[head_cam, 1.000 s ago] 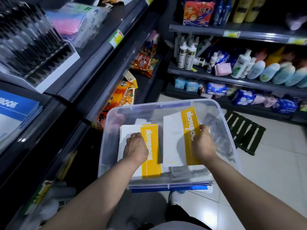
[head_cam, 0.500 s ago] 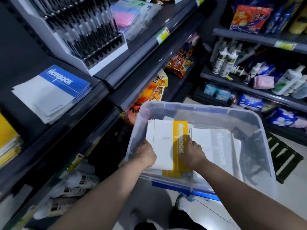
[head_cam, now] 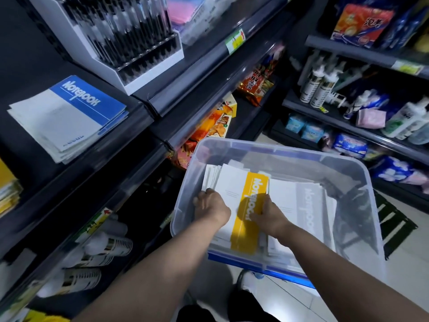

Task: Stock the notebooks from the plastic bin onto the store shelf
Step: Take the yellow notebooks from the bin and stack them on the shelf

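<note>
A clear plastic bin (head_cam: pixel 362 182) sits low in front of me, holding stacks of notebooks. Both hands reach into it. My left hand (head_cam: pixel 210 206) grips the left edge of a stack of yellow-banded white notebooks (head_cam: pixel 234 187). My right hand (head_cam: pixel 270 214) grips the same stack at its right edge, over the yellow band. A stack of grey-banded notebooks (head_cam: pixel 306 205) lies beside it on the right. On the dark store shelf (head_cam: pixel 130 135) to my left lies a pile of blue-banded notebooks (head_cam: pixel 67 117), with a yellow notebook pile (head_cam: pixel 7 189) at the far left edge.
A white pen display (head_cam: pixel 130 40) stands on the upper shelf. Snack packs (head_cam: pixel 213 126) fill the lower shelf behind the bin, and bottles (head_cam: pixel 106 247) lie on the bottom shelf. Another shelf of toiletries (head_cam: pixel 371 112) runs along the right. A green folding stool (head_cam: pixel 392 224) stands on the tiled floor.
My right hand dropped the right-hand yellow notebook and moved left onto the yellow stack, which both hands now grip. My view has swung left, showing more of the shelf.
</note>
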A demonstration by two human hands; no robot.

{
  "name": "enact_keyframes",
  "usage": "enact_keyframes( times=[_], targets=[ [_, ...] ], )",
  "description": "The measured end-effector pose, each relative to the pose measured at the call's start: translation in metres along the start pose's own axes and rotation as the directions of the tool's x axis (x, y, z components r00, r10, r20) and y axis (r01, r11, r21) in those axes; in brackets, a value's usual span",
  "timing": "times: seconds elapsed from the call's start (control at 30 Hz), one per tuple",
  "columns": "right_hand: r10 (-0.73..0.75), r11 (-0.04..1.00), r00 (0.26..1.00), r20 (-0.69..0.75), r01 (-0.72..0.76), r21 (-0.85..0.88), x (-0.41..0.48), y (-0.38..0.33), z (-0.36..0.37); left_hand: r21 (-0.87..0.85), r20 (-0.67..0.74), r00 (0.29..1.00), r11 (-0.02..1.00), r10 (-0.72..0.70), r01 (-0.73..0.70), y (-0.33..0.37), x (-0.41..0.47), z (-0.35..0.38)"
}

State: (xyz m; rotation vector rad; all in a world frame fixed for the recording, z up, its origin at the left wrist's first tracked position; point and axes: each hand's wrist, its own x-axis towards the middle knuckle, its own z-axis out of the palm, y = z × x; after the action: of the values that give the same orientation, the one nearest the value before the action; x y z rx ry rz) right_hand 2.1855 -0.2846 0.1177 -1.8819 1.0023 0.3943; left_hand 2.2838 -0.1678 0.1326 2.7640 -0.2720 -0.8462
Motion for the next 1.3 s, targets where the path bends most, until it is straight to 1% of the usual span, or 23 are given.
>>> enact_keyframes(
  times=[0.13,0.2,0.27,0.33,0.4,0.5,0.57,0.67,0.77,0.83,0.9,0.97,1.07,1.13,1.17,1.23,1.3],
  targets=[
    [-0.005,1.000,1.000,0.023,0.006,-0.024,0.005,0.006,0.005,-0.037,0.029,1.000,0.999,-0.013,0.014,-0.003,0.003,-0.002],
    [0.006,0.999,1.000,0.030,-0.004,-0.041,0.002,0.003,0.002,-0.091,0.062,0.998,0.996,-0.015,0.020,-0.004,0.003,-0.004],
    [0.015,1.000,0.999,0.028,-0.014,-0.027,0.000,0.001,-0.002,-0.146,0.091,0.995,0.987,-0.050,0.063,-0.006,0.006,0.000],
    [0.012,1.000,1.000,0.020,-0.012,-0.008,0.002,0.004,-0.005,-0.259,0.114,0.990,0.960,-0.081,0.108,-0.014,0.026,0.020],
    [0.008,1.000,1.000,-0.008,-0.008,0.007,-0.001,0.003,-0.007,-0.397,0.142,0.986,0.908,-0.084,0.135,-0.017,0.032,0.025],
    [0.020,1.000,0.997,-0.068,-0.020,0.001,-0.008,0.001,-0.012,-0.569,0.127,0.990,0.814,-0.055,0.118,-0.004,0.000,-0.007],
    [0.006,1.000,0.995,-0.098,-0.004,0.021,-0.010,0.001,-0.016,-0.631,0.121,0.993,0.770,-0.018,0.091,0.000,-0.007,-0.016],
    [-0.056,0.991,0.989,-0.135,0.071,0.112,-0.016,-0.004,-0.020,-0.641,0.136,0.988,0.766,0.069,0.035,0.005,-0.010,-0.028],
    [-0.103,0.974,0.980,-0.173,0.135,0.183,-0.021,-0.014,-0.025,-0.669,0.162,0.981,0.743,0.104,0.032,0.008,-0.013,-0.039],
    [-0.119,0.968,0.969,-0.215,0.162,0.193,-0.023,-0.019,-0.031,-0.698,0.149,0.982,0.716,0.119,0.019,0.009,-0.017,-0.045],
    [-0.145,0.959,0.958,-0.247,0.197,0.202,-0.027,-0.026,-0.037,-0.736,0.128,0.983,0.677,0.135,0.003,0.009,-0.021,-0.054],
    [-0.191,0.946,0.943,-0.274,0.251,0.205,-0.032,-0.034,-0.043,-0.756,0.080,0.984,0.653,0.161,-0.046,0.010,-0.023,-0.064],
    [-0.249,0.922,0.918,-0.310,0.323,0.216,-0.038,-0.050,-0.051,-0.787,-0.032,0.979,0.598,0.201,-0.148,0.016,-0.028,-0.084],
    [-0.294,0.874,0.903,-0.314,0.387,0.294,-0.043,-0.065,-0.058,-0.798,-0.125,0.970,0.559,0.209,-0.223,0.020,-0.033,-0.099],
    [-0.311,0.848,0.899,-0.309,0.409,0.335,-0.044,-0.074,-0.061,-0.802,-0.165,0.966,0.543,0.199,-0.249,0.022,-0.036,-0.107],
    [-0.345,0.818,0.888,-0.306,0.444,0.366,-0.044,-0.090,-0.064,-0.817,-0.225,0.960,0.505,0.165,-0.278,0.023,-0.039,-0.121],
    [-0.356,0.812,0.884,-0.304,0.453,0.368,-0.042,-0.104,-0.061,-0.815,-0.259,0.959,0.506,0.117,-0.282,0.018,-0.044,-0.133]
  ],
)
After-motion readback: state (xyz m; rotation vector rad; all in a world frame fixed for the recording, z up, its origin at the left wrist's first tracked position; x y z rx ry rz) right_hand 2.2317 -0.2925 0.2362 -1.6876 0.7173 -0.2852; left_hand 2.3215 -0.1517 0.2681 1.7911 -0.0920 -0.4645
